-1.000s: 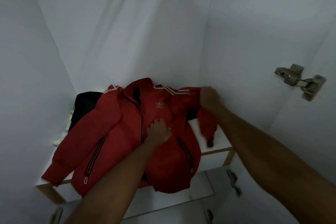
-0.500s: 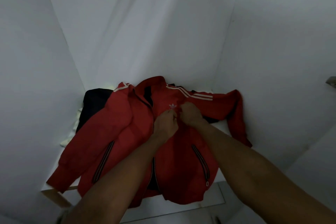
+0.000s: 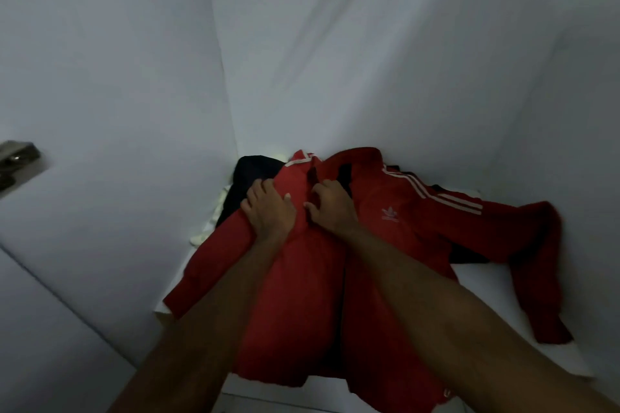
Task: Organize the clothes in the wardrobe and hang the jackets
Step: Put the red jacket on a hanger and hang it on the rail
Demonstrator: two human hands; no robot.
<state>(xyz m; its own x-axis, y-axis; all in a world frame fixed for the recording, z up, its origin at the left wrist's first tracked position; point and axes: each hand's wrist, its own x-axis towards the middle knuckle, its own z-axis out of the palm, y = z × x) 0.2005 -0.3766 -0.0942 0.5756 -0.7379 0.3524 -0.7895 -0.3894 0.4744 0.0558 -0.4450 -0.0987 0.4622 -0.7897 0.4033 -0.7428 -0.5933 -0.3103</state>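
1. A silver metal hinge (image 3: 16,157) is showing at the far left on the white wardrobe wall (image 3: 110,84).
2. One dark folded garment (image 3: 250,174) and one pale cloth (image 3: 214,214) are lying behind the jacket's left shoulder.
3. The left hand (image 3: 268,209) is reaching forward, fingers spread, pressing flat on the one red zip-up jacket with white stripes (image 3: 396,231).
4. The right hand (image 3: 330,208) is curling its fingers, pinching the jacket's front beside the collar.
5. The jacket is lying spread on the white wardrobe shelf (image 3: 496,292).

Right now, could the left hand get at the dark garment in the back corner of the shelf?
Probably yes: the left hand rests on the red jacket right beside the dark garment, with nothing between them.
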